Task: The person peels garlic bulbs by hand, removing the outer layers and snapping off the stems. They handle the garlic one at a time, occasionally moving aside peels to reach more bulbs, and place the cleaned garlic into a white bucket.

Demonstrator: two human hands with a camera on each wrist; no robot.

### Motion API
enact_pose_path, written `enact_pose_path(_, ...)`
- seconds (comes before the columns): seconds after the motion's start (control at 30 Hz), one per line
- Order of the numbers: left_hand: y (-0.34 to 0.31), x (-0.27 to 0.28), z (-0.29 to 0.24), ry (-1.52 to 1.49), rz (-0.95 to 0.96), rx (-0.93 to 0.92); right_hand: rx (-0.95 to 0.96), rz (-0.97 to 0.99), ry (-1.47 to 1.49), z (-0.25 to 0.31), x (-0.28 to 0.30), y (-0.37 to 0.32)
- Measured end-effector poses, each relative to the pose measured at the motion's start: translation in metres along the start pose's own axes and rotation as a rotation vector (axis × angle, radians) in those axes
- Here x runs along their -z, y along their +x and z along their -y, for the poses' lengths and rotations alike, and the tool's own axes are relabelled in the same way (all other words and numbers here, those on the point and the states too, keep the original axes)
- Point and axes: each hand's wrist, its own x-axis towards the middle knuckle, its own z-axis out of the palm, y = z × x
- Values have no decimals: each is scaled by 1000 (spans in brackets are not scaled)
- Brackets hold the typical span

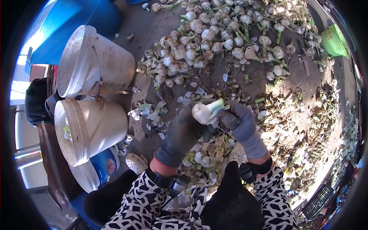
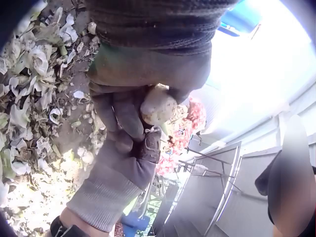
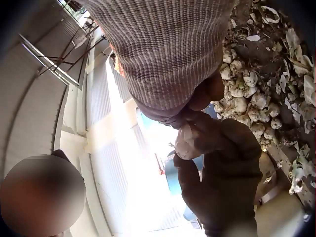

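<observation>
A white garlic bulb (image 1: 202, 112) with a short cut green stem is held up between both hands, above the ground. My left hand (image 1: 177, 128), in a dark glove, grips the bulb from the left. My right hand (image 1: 240, 122), in a grey knit-cuffed glove, pinches loose outer skin (image 1: 217, 114) at the stem side, its fingers curled. From the left wrist, the bulb (image 2: 158, 106) shows between the dark fingers, close to the grey fingertips (image 2: 150, 145). In the right wrist view, fingers partly cover the bulb (image 3: 186, 141).
A large heap of untrimmed garlic (image 1: 207, 42) lies ahead. Two white buckets (image 1: 111, 57) (image 1: 109, 120) stand at the left, near a blue barrel (image 1: 84, 30). Peelings (image 1: 203, 157) lie beneath the hands between the pale clogs (image 1: 136, 163). A green bag (image 1: 334, 41) sits far right.
</observation>
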Motion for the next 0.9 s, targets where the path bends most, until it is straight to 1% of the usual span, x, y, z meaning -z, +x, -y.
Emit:
enact_pose_path(0.03,-6,-1,2,526,-94,-197,-206,96,236,8,-1,-4)
enact_pose_path(0.07,-12,2,0,527,-94,-178,-222,98,245,14,-3,-6)
enact_pose_path(0.13,-12,15,-10,564,109,-178,-310,314,313,20,-5,-4)
enact_pose_path(0.17,-10,16,-3,680,65,-322,-321,289,408,4,-5,-5)
enact_pose_path(0.2,-7,16,-5,685,70,-326,-314,286,411,-11,-7,-6)
enact_pose_path(0.27,2,12,-10,-113,-137,281,-295,144,544,-28,-9,-4)
enact_pose_path(0.3,-10,3,-24,-54,-268,167,-318,227,332,-11,-6,-3)
enact_pose_path(0.33,-18,-5,-23,-49,-259,164,-312,220,336,-12,-8,-4)
enact_pose_path(0.4,-33,-16,-21,144,-205,-129,-224,388,170,-20,-17,-11)
enact_pose_path(0.43,-34,-17,-22,328,-241,-175,-253,362,279,-26,-23,-16)
enact_pose_path(0.47,-36,-20,-30,342,-229,-176,-243,356,293,-27,-26,-17)
enact_pose_path(0.53,-43,-31,-47,74,-267,-43,-321,322,540,-25,-26,-21)
enact_pose_path(0.57,-42,-32,-38,97,-283,-82,-293,273,562,-33,-30,-23)
enact_pose_path(0.6,-40,-27,-31,103,-272,-81,-288,263,570,-35,-24,-26)
enact_pose_path(0.67,-34,-17,-23,-167,-191,72,-376,344,827,-31,-7,-33)
enact_pose_path(0.7,-34,-18,-35,-334,-178,86,-352,301,702,-34,4,-41)
enact_pose_path(0.73,-33,-13,-26,-332,-177,91,-354,298,707,-35,7,-47)
enact_pose_path(0.8,-27,-4,-11,117,-56,-24,-326,253,592,-33,7,-57)
enact_pose_path(0.83,-25,-1,-5,-305,64,-36,-339,221,632,-33,10,-64)
enact_pose_path(0.87,-21,-2,-10,-732,177,-41,-358,141,828,-29,10,-67)
enact_pose_path(0.9,-20,2,-10,-669,116,-6,-368,151,868,-41,23,-75)
